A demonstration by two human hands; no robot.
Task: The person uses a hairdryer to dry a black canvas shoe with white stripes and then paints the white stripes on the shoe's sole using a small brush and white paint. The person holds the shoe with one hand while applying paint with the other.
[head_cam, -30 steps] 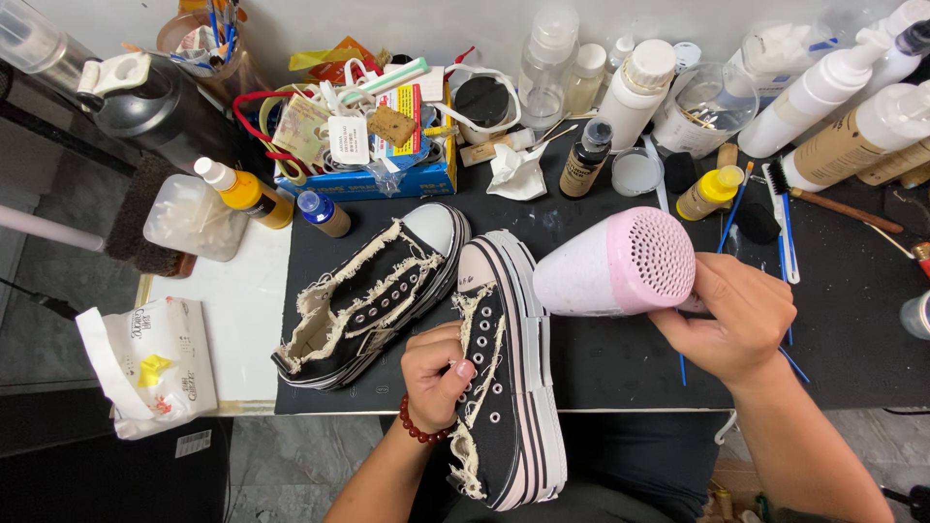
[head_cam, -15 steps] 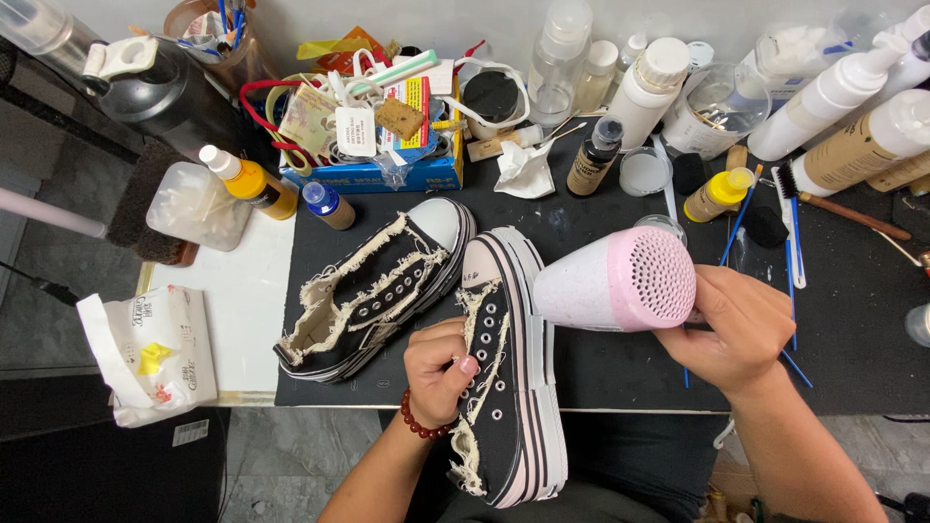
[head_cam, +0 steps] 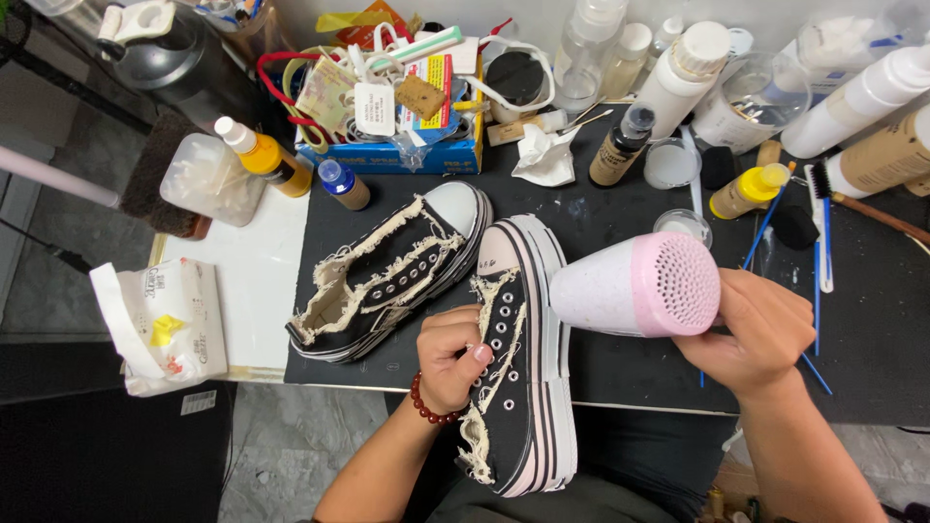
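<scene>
Black platform sneaker (head_cam: 518, 368) tipped on its side at the near edge of the black mat (head_cam: 620, 358), heel hanging out past the table edge toward the body, toe pointing up the mat. Left hand (head_cam: 453, 353) curled against the sneaker's frayed eyelet side, fingers pressed together and bent, thumb tucked at the lacing row. Right hand (head_cam: 760, 334) just right of the sneaker, fingers wrapped shut around the handle of a pink and white hair dryer (head_cam: 639, 287), its narrow nozzle nearly touching the sneaker's white striped sole wall, perforated pink back facing up. Second black sneaker (head_cam: 392, 271) flat on the mat just left of the held sneaker, toes close together, heel reaching the mat's left border beside a white board (head_cam: 247, 281). Bare mat below the dryer, right of the sneaker, down to the table edge. Beyond the sneaker's toe, tight clutter: crumpled tissue (head_cam: 544, 157), brown dropper bottle (head_cam: 620, 145), blue box (head_cam: 407, 145), small round lid (head_cam: 683, 225). Blue sticks (head_cam: 819, 228) and a yellow bottle (head_cam: 744, 190) farther right of the sneaker. White wipes pack (head_cam: 160, 324) far left, overhanging the table corner.
</scene>
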